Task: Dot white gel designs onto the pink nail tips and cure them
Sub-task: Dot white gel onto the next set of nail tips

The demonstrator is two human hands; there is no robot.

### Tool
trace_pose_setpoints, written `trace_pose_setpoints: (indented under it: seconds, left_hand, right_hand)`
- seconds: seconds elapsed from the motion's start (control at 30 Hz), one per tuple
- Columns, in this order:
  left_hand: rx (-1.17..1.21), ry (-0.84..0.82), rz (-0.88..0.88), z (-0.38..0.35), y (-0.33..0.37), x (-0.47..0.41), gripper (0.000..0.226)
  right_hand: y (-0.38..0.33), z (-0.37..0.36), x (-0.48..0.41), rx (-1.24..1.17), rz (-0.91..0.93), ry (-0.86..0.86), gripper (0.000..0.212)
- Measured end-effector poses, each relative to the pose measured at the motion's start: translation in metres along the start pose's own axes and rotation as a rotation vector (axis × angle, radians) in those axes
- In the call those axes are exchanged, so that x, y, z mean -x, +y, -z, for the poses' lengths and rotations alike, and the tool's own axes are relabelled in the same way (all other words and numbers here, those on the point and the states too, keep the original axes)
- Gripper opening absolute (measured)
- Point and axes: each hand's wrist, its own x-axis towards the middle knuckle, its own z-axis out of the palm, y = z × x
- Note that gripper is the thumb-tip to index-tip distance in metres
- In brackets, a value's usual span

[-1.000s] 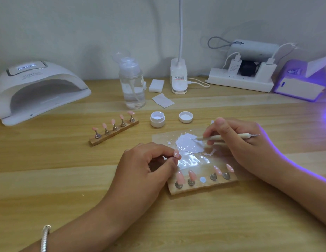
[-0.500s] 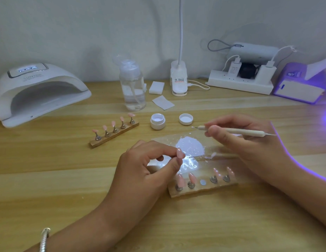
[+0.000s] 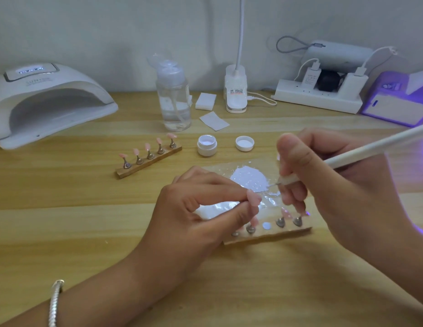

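Left hand (image 3: 205,208) pinching pink nail tip (image 3: 254,198), right hand (image 3: 335,185) gripping dotting pen (image 3: 371,149), its rear end running off-frame, left thumb partly hiding near stand (image 3: 272,236).

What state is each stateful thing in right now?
gel jar, open, lid lying beside it.
dome lamp, display lit.
small lamp, glowing violet.
near holder, middle spot bare.
far holder, five tips mounted.
left hand, pinching a pink tip.
right hand, gripping dotting pen.

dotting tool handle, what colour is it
The dotting tool handle is white, ending in a thin metal tip. The head view shows it best.
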Motion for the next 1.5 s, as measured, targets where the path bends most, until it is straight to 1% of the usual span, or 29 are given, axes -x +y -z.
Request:
trace_pose_setpoints:
  seconds: [0.2,0.37,0.57,0.63,0.73,1.0,1.5]
  left_hand:
    - [-0.012,-0.018,-0.003,-0.001,0.002,-0.001,0.012]
    - [-0.013,-0.023,-0.008,-0.001,0.001,0.000,0.008]
    - [-0.003,-0.014,-0.027,0.000,0.000,0.001,0.007]
    - [-0.004,-0.016,-0.020,0.000,-0.001,0.001,0.007]
    - [-0.013,-0.021,-0.024,-0.001,0.000,0.000,0.008]
    - [-0.022,-0.022,-0.048,0.000,-0.001,0.000,0.008]
    - [-0.033,-0.019,-0.058,-0.001,0.000,0.000,0.007]
  right_hand:
    - [-0.007,-0.010,0.006,-0.093,0.004,0.018,0.038]
    - [-0.006,-0.016,0.010,-0.026,0.051,0.034,0.040]
    - [-0.004,-0.020,0.013,-0.044,0.110,0.038,0.035]
    - [-0.004,-0.021,0.013,-0.026,0.123,0.045,0.036]
    - [-0.004,-0.021,0.011,-0.023,0.117,0.044,0.039]
    - [-0.003,-0.021,0.011,-0.026,0.121,0.044,0.032]
    - [-0.003,-0.020,0.012,-0.004,0.118,0.017,0.033]
